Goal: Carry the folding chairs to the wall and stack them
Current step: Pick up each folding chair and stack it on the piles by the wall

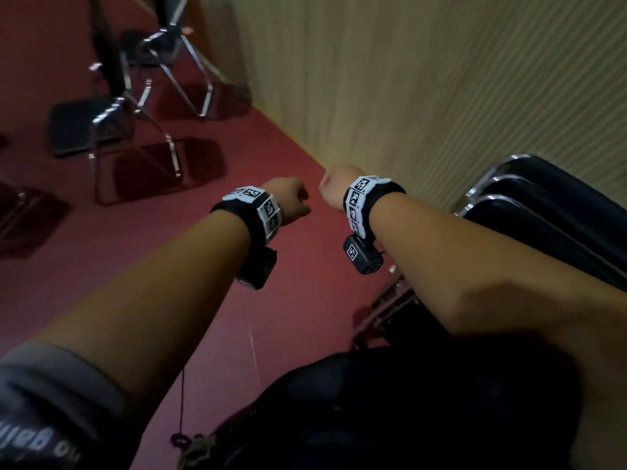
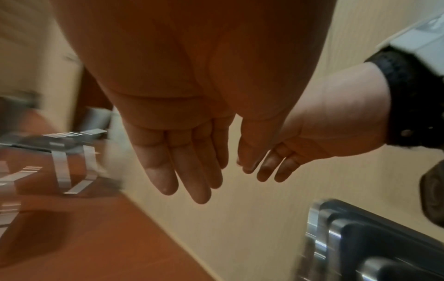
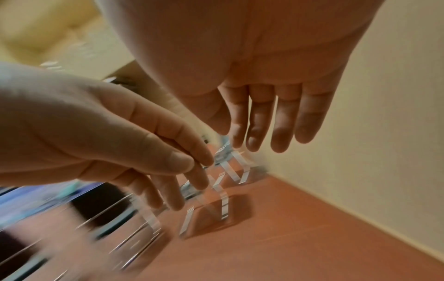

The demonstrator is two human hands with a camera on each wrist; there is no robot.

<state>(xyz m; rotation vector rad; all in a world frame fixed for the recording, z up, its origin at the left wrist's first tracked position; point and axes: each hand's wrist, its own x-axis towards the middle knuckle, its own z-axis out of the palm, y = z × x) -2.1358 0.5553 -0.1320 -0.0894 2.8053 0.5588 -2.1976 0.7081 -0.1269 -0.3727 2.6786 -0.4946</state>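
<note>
- the landmark is the wall [image 1: 424, 79], pale and ribbed, which meets the red floor [image 1: 271, 266] along a line going from near right to far left.
- the stack of chairs [image 1: 549, 212] stands against the wall, at the person's right side; black backs with chrome edges lie one behind the other.
- two open chairs remain farther along the wall, to the front-left: the nearer chair [image 1: 101, 130] and the farther chair [image 1: 163, 45], which stands closer to the wall.
- the left hand [image 1: 291, 201] and the right hand [image 1: 334, 186] are held out in the air side by side, almost touching, away from the stack, and they hold nothing.
- in the wrist views the left hand's fingers [image 2: 182, 171] and the right hand's fingers [image 3: 283, 121] are straight and relaxed, a little spread.
- i judge the next move goes to the nearer chair: it lies front-left of both hands, so the left hand is slightly nearer to it.
- its chrome floor rails seem to run about along the wall, the seat to the left, away from the wall.
- i judge that one chair was just stacked and at least these two are left.
</note>
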